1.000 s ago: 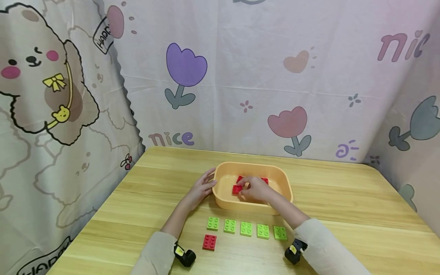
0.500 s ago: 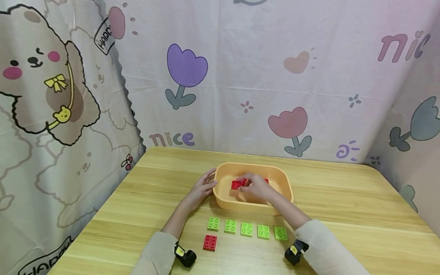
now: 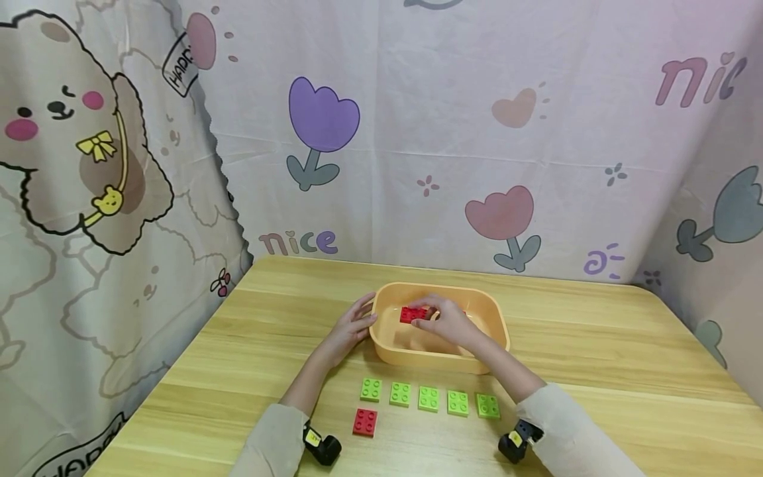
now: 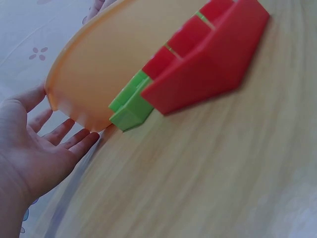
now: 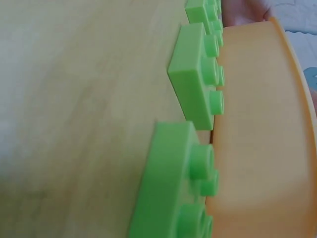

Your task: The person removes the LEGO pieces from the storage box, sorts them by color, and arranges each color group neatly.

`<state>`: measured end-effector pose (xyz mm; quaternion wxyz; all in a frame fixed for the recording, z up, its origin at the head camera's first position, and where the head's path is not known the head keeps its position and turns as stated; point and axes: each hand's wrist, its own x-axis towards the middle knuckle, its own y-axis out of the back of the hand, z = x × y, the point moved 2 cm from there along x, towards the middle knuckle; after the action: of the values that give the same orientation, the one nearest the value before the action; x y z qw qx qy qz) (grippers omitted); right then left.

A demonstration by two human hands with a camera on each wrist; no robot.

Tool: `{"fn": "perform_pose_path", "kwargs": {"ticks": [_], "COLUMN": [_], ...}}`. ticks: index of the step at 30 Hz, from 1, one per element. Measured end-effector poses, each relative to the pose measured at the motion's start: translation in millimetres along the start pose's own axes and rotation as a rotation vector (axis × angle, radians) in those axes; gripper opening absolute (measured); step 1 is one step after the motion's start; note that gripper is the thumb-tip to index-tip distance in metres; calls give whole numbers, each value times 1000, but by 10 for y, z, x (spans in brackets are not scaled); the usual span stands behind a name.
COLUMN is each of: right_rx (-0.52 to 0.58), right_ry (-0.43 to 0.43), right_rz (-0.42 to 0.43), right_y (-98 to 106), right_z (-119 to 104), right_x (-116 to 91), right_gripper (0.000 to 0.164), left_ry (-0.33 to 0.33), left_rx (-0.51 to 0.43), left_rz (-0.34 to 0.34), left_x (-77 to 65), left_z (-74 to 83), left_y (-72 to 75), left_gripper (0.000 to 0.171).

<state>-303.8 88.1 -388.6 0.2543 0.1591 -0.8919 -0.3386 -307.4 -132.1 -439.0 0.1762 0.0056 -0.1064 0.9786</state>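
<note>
My left hand (image 3: 350,332) rests against the left end of an orange plastic box (image 3: 417,358). In the left wrist view, the straight fingers of that hand (image 4: 44,153) touch the outer wall and the thumb meets the rim. Inside the box, my right hand (image 3: 448,324) pinches a red building brick (image 3: 407,315) between thumb and fingers. That hand covers part of the red there, so how many bricks lie under it cannot be told. The right wrist view shows the box wall (image 5: 262,124) but hides the right hand's grasp.
Several light green bricks (image 3: 428,399) form a row on the wooden table (image 3: 268,391) in front of the box. One red brick (image 3: 365,423) lies before the row's left end. A printed cloth (image 3: 405,132) hangs behind the table.
My right hand has shifted slightly toward the far side of the box, and the red brick at its fingertips moved back with it. My left hand stays at the box's end.
</note>
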Motion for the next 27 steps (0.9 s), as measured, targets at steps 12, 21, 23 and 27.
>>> {"fn": "perform_pose_path", "kwargs": {"ticks": [12,21,23,27], "right_rx": [31,35,32,32], "right_ry": [108,118,111,102], "right_rz": [30,55,52,47], "right_y": [48,38,26,1], "right_z": [-135,-260,-299,-381], "right_x": [-141,-288,-335,-430], "right_gripper": [24,25,25,27], "left_ry": [3,-4,-2,7], "left_rx": [-12,-6,-10,-19], "left_rz": [7,-2,-8,-17], "left_x": [13,7,2,0], "left_z": [-11,-6,2,10], "left_y": [19,12,6,1], "left_gripper": [56,58,58,57]}}
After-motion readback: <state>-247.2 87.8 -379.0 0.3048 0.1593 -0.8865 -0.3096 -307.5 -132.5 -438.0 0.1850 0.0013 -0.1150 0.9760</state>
